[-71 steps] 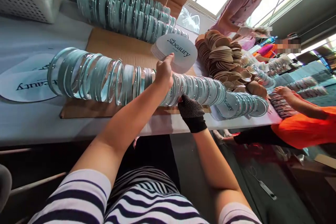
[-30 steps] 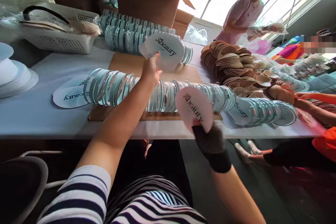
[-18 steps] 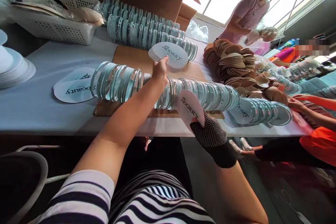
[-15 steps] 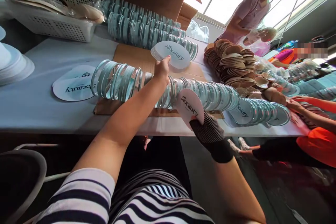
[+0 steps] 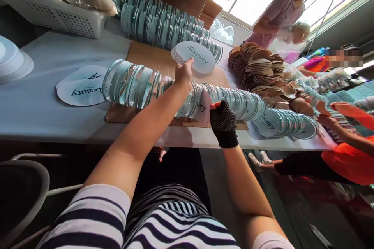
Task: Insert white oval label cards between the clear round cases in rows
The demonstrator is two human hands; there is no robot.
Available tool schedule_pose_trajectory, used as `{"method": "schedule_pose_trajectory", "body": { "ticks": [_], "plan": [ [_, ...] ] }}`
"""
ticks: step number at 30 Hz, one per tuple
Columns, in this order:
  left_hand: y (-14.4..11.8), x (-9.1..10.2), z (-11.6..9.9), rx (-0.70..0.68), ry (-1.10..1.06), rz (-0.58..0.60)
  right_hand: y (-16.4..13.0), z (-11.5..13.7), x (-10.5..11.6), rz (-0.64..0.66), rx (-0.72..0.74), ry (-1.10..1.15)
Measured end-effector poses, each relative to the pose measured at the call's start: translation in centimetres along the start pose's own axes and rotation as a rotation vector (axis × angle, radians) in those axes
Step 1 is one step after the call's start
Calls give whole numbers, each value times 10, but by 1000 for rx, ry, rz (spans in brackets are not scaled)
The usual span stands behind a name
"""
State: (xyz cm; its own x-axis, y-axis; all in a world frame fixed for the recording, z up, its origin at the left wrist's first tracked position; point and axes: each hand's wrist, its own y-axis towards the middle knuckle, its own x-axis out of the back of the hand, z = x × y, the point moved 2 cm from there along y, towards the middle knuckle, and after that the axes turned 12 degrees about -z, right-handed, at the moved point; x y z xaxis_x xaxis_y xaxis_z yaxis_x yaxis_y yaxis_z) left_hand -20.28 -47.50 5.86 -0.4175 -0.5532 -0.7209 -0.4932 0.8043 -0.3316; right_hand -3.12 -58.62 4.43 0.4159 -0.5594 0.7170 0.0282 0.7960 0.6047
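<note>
Left hand (image 5: 183,74) gripping card stack (image 5: 193,56); gloved right hand (image 5: 223,118) pinching one card (image 5: 202,106) into clear case row (image 5: 187,94).

Striped navy-and-white short sleeves, black dotted glove on right hand (image 5: 223,121)

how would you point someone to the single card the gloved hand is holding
Start at the long row of clear round cases lying on the brown cardboard sheet on the white table. Midway along it, the black-gloved right hand pinches one card against the row. Unlike the card stack in the bare left hand, it is single and pinkish.
</note>
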Motion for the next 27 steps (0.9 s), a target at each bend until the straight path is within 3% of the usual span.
{"method": "schedule_pose_trajectory", "body": {
  "ticks": [6,11,14,17,20,22,25,27],
  "plan": [
    [-7,1,-6,15,84,-2,4,6,-22,223,-17,39],
    [-8,1,-6,9,85,8,17,22,-12,322,190,-225],
    [-8,2,-6,-7,90,6,20,19,-10,562,-25,39],
    [-7,3,-5,-2,100,-5,15,14,-10,760,-318,467],
    [-3,4,-1,-33,101,6,11,12,-12,725,-536,910],
    [-4,4,2,-92,98,13,11,12,-15,684,-605,1036],
    [-12,1,8,-163,83,1,17,8,-17,660,-501,942],
    [-21,-3,15,-169,91,1,22,1,-14,623,-375,764]
  ]
}}
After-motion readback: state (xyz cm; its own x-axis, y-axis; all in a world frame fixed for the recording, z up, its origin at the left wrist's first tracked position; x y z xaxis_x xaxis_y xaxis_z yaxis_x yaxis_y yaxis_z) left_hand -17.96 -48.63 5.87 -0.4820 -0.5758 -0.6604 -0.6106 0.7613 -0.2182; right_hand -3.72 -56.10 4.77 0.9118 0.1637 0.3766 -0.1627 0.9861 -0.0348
